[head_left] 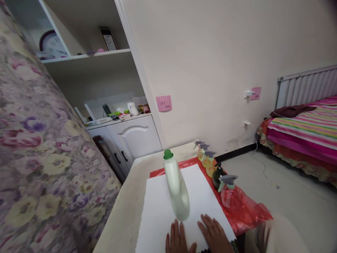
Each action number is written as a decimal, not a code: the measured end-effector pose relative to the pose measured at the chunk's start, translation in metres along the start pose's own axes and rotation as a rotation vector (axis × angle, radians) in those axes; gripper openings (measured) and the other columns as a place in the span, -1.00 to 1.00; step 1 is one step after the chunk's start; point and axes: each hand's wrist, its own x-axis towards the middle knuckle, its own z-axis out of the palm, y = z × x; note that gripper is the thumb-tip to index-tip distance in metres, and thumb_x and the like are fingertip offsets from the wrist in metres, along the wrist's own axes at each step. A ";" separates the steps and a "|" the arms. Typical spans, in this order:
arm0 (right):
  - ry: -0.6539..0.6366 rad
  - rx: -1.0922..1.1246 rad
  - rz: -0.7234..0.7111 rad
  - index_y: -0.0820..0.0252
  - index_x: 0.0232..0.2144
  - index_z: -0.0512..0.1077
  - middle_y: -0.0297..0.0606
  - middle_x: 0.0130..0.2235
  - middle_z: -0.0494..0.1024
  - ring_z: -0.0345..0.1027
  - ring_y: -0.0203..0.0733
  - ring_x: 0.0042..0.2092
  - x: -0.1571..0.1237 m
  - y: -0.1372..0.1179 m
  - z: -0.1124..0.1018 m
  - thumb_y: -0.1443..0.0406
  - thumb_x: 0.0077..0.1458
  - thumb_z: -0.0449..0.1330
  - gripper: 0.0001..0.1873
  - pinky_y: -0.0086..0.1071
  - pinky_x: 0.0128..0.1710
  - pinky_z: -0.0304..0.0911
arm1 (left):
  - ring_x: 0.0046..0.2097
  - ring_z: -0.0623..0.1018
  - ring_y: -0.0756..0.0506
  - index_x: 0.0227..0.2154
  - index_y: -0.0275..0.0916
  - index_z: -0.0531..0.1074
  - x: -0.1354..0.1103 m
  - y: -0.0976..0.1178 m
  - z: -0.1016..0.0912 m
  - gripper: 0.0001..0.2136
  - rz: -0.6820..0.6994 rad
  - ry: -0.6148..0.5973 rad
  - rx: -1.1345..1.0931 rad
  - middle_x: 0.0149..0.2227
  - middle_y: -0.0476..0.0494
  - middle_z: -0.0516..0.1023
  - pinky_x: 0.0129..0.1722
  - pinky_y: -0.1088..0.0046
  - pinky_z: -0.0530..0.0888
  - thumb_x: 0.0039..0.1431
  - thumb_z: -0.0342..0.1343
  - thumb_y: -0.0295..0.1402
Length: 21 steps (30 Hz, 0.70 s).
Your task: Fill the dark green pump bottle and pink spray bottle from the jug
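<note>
A tall pale green bottle (177,189) with a green cap stands upright on a white sheet (158,211) spread over the table. My left hand (177,239) lies flat on the sheet just below the bottle's base, fingers stretched out. My right hand (216,233) rests flat on the sheet a little to the right, fingers together and extended. Neither hand holds anything.
Several spray bottles (210,163) stand in a row on a red plastic sheet (247,211) along the table's right edge. A floral curtain (39,158) hangs at left. White cabinet (131,137) and shelves stand behind; a bed (305,133) with striped cover lies right.
</note>
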 end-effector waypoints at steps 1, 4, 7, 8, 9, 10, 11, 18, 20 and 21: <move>-0.014 0.006 -0.002 0.12 0.18 0.23 -0.23 0.13 0.44 0.24 -0.07 0.15 -0.001 0.000 0.001 0.49 -0.12 0.08 -0.26 -0.21 0.05 0.18 | 0.04 0.49 -0.31 0.33 -0.30 -0.33 -0.001 -0.001 0.000 -0.20 0.006 -0.015 -0.006 0.04 -0.38 0.51 0.01 0.09 0.33 0.17 0.00 -0.20; -0.074 0.023 0.012 0.12 0.21 0.18 -0.22 0.17 0.39 0.20 -0.06 0.18 -0.005 -0.002 0.004 0.48 -0.15 0.09 -0.21 -0.20 0.11 0.11 | 0.06 0.48 -0.30 0.33 -0.28 -0.37 -0.003 -0.003 0.001 -0.19 0.018 -0.068 0.011 0.06 -0.37 0.50 0.03 0.11 0.32 0.18 0.02 -0.23; -0.154 0.070 0.059 0.11 0.22 0.15 -0.22 0.21 0.34 0.16 -0.04 0.21 -0.007 -0.005 0.006 0.51 -0.25 0.08 -0.12 -0.18 0.15 0.02 | 0.07 0.48 -0.26 0.32 -0.22 -0.41 -0.003 -0.004 -0.001 -0.18 0.022 -0.106 0.042 0.06 -0.32 0.50 0.04 0.14 0.31 0.17 0.03 -0.39; -0.184 0.095 0.074 0.10 0.22 0.14 -0.21 0.23 0.32 0.14 -0.03 0.23 -0.008 -0.006 0.007 0.51 -0.29 0.07 -0.08 -0.17 0.17 0.00 | 0.07 0.47 -0.27 0.32 -0.22 -0.43 -0.002 -0.004 -0.003 -0.16 0.026 -0.117 0.043 0.07 -0.33 0.49 0.04 0.12 0.31 0.14 0.04 -0.40; -0.214 0.121 0.086 0.10 0.23 0.13 -0.21 0.24 0.30 0.13 -0.02 0.24 -0.008 -0.006 0.007 0.52 -0.32 0.07 -0.05 -0.16 0.18 -0.02 | 0.08 0.46 -0.29 0.31 -0.24 -0.44 -0.001 -0.004 -0.005 -0.13 0.032 -0.129 0.038 0.08 -0.35 0.48 0.04 0.10 0.31 0.11 0.06 -0.40; -0.243 0.149 0.094 0.10 0.24 0.11 -0.20 0.26 0.27 0.11 -0.01 0.25 -0.009 -0.006 0.006 0.52 -0.35 0.06 -0.02 -0.15 0.19 -0.04 | 0.09 0.45 -0.31 0.31 -0.26 -0.45 0.000 -0.004 -0.007 -0.10 0.037 -0.144 0.031 0.08 -0.38 0.47 0.04 0.08 0.30 0.08 0.08 -0.38; -0.270 0.177 0.103 0.09 0.25 0.09 -0.20 0.27 0.24 0.08 0.00 0.26 -0.009 -0.006 0.005 0.53 -0.36 0.05 0.00 -0.14 0.20 -0.06 | 0.10 0.44 -0.33 0.31 -0.29 -0.46 0.001 -0.003 -0.009 -0.06 0.042 -0.160 0.021 0.10 -0.40 0.46 0.04 0.06 0.30 0.04 0.11 -0.36; -0.353 0.310 0.125 0.11 0.29 -0.02 -0.16 0.33 0.09 -0.04 0.07 0.31 -0.007 -0.004 -0.003 0.50 -0.30 0.06 0.01 -0.07 0.24 -0.11 | 0.16 0.37 -0.35 0.33 -0.33 -0.29 0.004 -0.001 -0.018 -0.02 0.014 -0.250 -0.039 0.16 -0.42 0.37 0.10 0.06 0.24 -0.09 0.18 -0.33; -0.357 0.312 0.123 0.12 0.29 -0.01 -0.14 0.33 0.10 -0.04 0.08 0.31 -0.006 -0.004 -0.005 0.50 -0.28 0.06 0.00 -0.06 0.24 -0.10 | 0.17 0.36 -0.36 0.33 -0.33 -0.24 0.003 -0.001 -0.018 -0.04 0.017 -0.254 -0.042 0.17 -0.42 0.37 0.11 0.05 0.23 -0.10 0.17 -0.33; -0.359 0.313 0.121 0.13 0.29 0.00 -0.13 0.33 0.11 -0.05 0.08 0.31 -0.006 -0.004 -0.006 0.50 -0.27 0.06 -0.01 -0.05 0.24 -0.10 | 0.17 0.35 -0.36 0.33 -0.33 -0.22 0.003 -0.002 -0.018 -0.05 0.018 -0.253 -0.043 0.17 -0.42 0.37 0.11 0.05 0.23 -0.10 0.17 -0.32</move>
